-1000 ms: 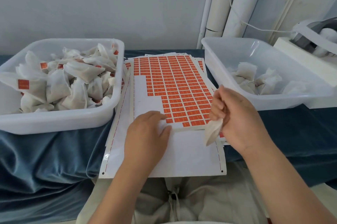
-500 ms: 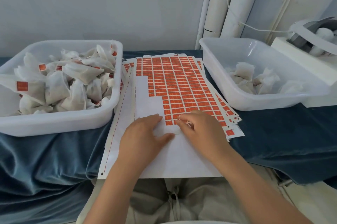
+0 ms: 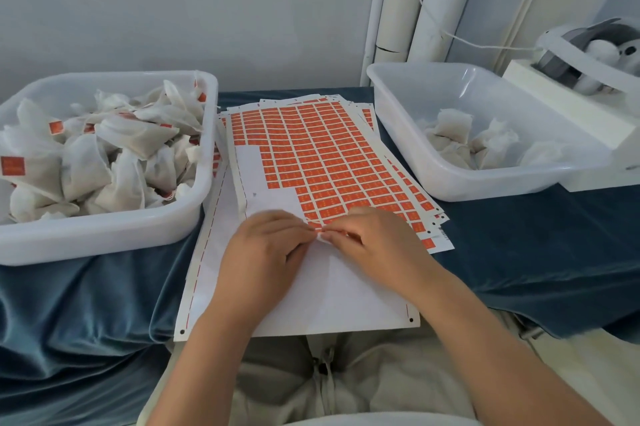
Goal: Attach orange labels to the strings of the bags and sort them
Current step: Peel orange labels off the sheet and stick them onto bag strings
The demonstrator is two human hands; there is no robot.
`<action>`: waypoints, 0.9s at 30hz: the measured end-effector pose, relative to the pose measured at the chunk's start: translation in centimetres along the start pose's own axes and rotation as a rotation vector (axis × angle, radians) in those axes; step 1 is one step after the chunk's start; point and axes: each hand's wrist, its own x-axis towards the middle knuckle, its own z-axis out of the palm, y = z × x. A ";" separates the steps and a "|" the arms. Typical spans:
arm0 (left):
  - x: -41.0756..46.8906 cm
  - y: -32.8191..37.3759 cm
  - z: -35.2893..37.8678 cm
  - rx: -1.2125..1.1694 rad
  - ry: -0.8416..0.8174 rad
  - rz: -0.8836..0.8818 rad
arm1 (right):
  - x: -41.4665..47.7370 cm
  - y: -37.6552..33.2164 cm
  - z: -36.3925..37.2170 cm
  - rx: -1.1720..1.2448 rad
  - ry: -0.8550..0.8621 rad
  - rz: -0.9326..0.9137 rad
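Pinching at papery, gridded label sheet [image 3: 311, 155], curled fingers [image 3: 346, 231]

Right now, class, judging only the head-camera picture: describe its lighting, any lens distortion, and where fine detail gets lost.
Head view: soft, even light, faint shadow under the left tub; the wide-angle lens seems to tilt the white pipes; print on the orange labels is unreadable; where the left hand and right hand meet, the detail looks smeared.
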 end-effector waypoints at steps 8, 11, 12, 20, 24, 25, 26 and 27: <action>0.2 1.0 -0.2 0.123 0.207 -0.048 | -0.7 -0.7 0.2 -0.086 0.279 -0.160; 0.5 2.7 -0.6 -0.014 0.344 -0.380 | -0.9 -0.8 0.2 -0.115 0.442 -0.178; 0.6 3.2 -1.0 -0.079 0.419 -0.436 | -0.9 -0.8 0.2 -0.097 0.481 -0.165; 0.7 5.3 -1.0 -0.391 -0.037 -0.550 | -1.0 -1.7 -0.1 0.011 0.575 -0.022; 1.4 6.3 -0.3 -0.975 0.110 -0.869 | -1.4 -2.1 0.5 -0.069 0.530 -0.179; 1.3 6.2 -0.2 -1.072 0.192 -0.969 | -1.4 -2.2 0.7 -0.084 0.512 -0.202; 1.3 6.0 -0.1 -1.109 0.242 -1.048 | -1.3 -2.3 0.7 -0.063 0.487 -0.196; 1.1 5.7 0.1 -1.082 0.247 -1.087 | -1.2 -2.4 0.6 -0.003 0.460 -0.160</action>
